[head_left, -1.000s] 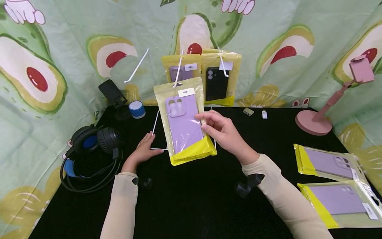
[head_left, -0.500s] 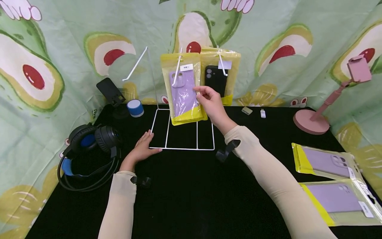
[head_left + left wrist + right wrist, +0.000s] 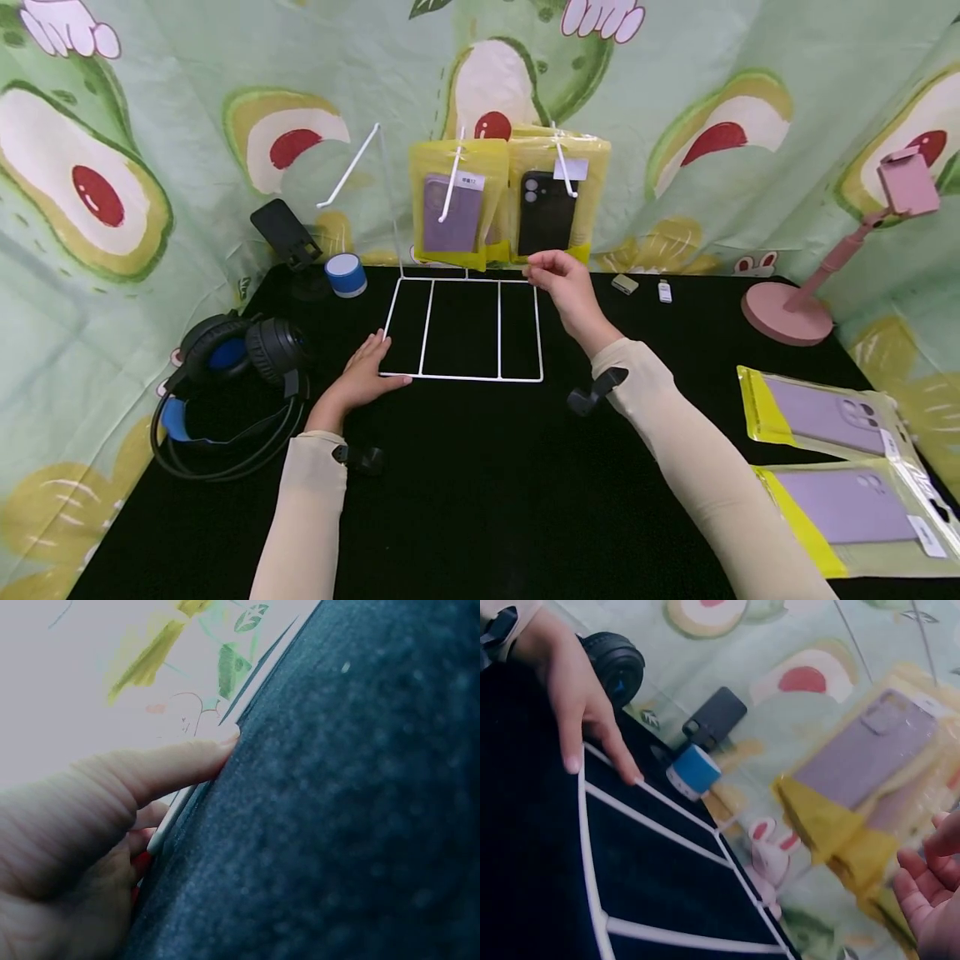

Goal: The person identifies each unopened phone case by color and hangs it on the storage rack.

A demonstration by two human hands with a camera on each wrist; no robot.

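My left hand (image 3: pixel 363 372) rests on the front left corner of a white wire rack (image 3: pixel 461 378). Its thumb lies on the front bar and its fingers along the side bar, as the right wrist view also shows. A yellow-edged clear pouch with a purple phone case (image 3: pixel 452 212) hangs on the rack's middle hook, with another pouch behind it. On the right hook hangs a pouch with a black phone case (image 3: pixel 546 212). My right hand (image 3: pixel 566 287) is below and in front of these pouches, thumb and fingers loosely bent, holding nothing.
Two pouched purple cases (image 3: pixel 825 410) lie at the right. A pink phone stand (image 3: pixel 787 312), a USB stick (image 3: pixel 664 290) and a small box (image 3: pixel 624 284) stand or lie behind. Headphones (image 3: pixel 247 358), a blue cylinder (image 3: pixel 345 275) and a black phone holder (image 3: pixel 285 233) are at left.
My right hand has carried the purple phone case pouch back along the middle hook, let it go there, and moved down to the right. The left hand has stayed on the rack.
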